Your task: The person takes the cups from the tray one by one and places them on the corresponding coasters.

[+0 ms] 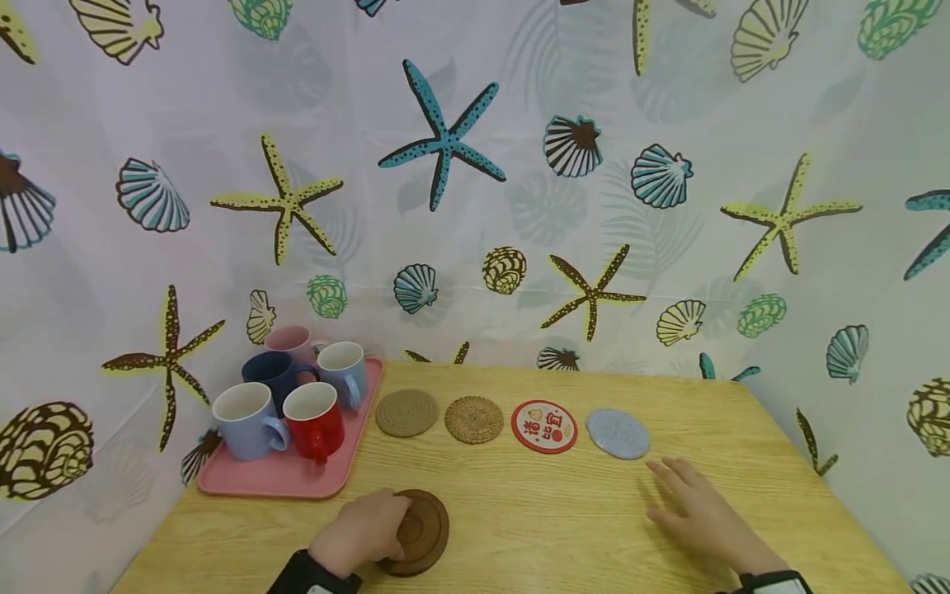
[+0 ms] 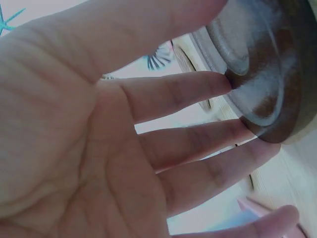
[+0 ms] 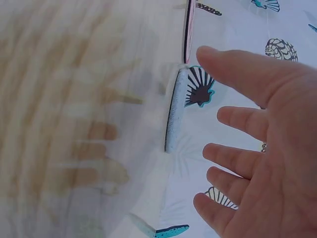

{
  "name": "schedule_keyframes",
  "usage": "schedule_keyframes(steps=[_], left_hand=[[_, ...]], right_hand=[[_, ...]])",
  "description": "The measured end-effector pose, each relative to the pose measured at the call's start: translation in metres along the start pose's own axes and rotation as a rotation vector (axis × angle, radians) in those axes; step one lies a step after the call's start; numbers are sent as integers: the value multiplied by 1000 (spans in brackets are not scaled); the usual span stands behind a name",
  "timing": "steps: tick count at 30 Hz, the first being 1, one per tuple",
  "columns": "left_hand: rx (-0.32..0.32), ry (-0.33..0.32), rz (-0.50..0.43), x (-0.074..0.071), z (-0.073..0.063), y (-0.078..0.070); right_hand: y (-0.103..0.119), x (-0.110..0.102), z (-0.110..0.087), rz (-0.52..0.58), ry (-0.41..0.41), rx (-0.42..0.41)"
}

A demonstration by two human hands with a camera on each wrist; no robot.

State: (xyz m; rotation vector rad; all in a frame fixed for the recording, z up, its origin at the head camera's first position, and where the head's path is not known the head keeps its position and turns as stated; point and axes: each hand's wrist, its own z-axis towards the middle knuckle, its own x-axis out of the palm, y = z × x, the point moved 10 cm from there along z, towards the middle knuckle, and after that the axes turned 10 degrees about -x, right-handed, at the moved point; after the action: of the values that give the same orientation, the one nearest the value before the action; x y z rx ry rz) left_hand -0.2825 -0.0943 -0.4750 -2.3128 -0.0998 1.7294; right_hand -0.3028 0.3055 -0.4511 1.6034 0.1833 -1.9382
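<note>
My left hand (image 1: 362,532) pinches a round dark brown wooden coaster (image 1: 429,532) by its left side, low over the front of the table. In the left wrist view the thumb lies over the face of this coaster (image 2: 285,79) and several fingertips meet its rim; the little finger stays off it. Concentric grooves mark its face. On the right, my right hand (image 1: 698,511) hovers over the table with fingers spread and nothing in it. Nearest to it is a pale blue-grey round coaster (image 1: 618,434), also seen edge-on in the right wrist view.
A row at the back holds a grey-green coaster (image 1: 406,412), a woven straw coaster (image 1: 474,419) and a red-rimmed coaster (image 1: 544,426) with printed characters. At left, a pink tray (image 1: 297,485) carries several mugs, among them a red mug (image 1: 313,419). A patterned curtain (image 1: 490,231) surrounds the wooden table.
</note>
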Motion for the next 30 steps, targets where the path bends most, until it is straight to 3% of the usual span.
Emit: schedule_keyframes(steps=[4, 9, 18, 24, 30], left_hand=[[63, -8, 40, 0, 5, -25], [96, -31, 72, -1, 12, -50], [118, -72, 96, -1, 26, -77], [105, -76, 102, -2, 29, -79], [77, -120, 39, -14, 22, -53]], right_hand=[[8, 0, 4, -1, 8, -4], [27, -3, 11, -8, -9, -53], [62, 4, 26, -19, -6, -153], [82, 19, 39, 17, 64, -170], [116, 44, 55, 24, 122, -285]])
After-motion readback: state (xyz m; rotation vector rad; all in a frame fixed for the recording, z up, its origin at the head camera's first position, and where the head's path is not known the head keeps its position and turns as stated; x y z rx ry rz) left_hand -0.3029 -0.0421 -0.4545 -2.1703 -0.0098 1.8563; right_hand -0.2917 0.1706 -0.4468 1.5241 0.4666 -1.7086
